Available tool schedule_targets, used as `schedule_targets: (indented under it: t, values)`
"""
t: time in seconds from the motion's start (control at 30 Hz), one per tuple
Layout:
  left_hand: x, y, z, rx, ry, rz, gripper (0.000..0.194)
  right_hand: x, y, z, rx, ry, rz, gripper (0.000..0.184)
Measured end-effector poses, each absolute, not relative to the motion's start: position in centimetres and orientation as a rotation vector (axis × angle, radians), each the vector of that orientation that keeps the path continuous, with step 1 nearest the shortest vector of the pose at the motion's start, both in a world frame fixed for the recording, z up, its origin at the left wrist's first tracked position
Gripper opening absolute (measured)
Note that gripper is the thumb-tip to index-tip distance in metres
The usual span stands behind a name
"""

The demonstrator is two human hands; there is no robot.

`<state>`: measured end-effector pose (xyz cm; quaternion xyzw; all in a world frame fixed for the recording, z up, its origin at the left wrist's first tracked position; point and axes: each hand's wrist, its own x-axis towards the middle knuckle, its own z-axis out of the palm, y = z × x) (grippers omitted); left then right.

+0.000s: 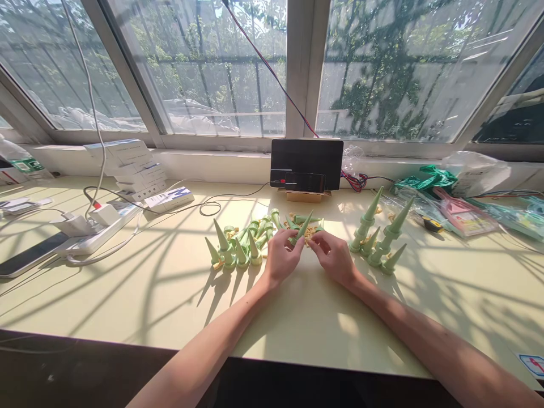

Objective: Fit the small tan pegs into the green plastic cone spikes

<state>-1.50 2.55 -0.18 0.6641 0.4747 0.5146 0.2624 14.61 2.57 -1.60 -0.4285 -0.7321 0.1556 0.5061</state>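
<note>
Pale green cone (305, 224), tilted, pointed tip up

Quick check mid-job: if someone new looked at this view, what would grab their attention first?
Probably the pointed green cone in the left hand, at mid-table, and the crowd of similar green pieces to its left. Next, the taller green stacks standing to the right of the right hand. Behind the hands, a dark screen stands out against the bright windows.
</note>
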Motion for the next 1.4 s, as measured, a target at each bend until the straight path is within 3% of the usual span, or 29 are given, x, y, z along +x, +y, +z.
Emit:
schedule_targets:
  t: [1.4]
  values:
    - [-1.46,2.61,0.15,1.832,1.308,1.323,0.021,14.61,2.59,-1.71,-1.06,-1.743,0.479,0.022]
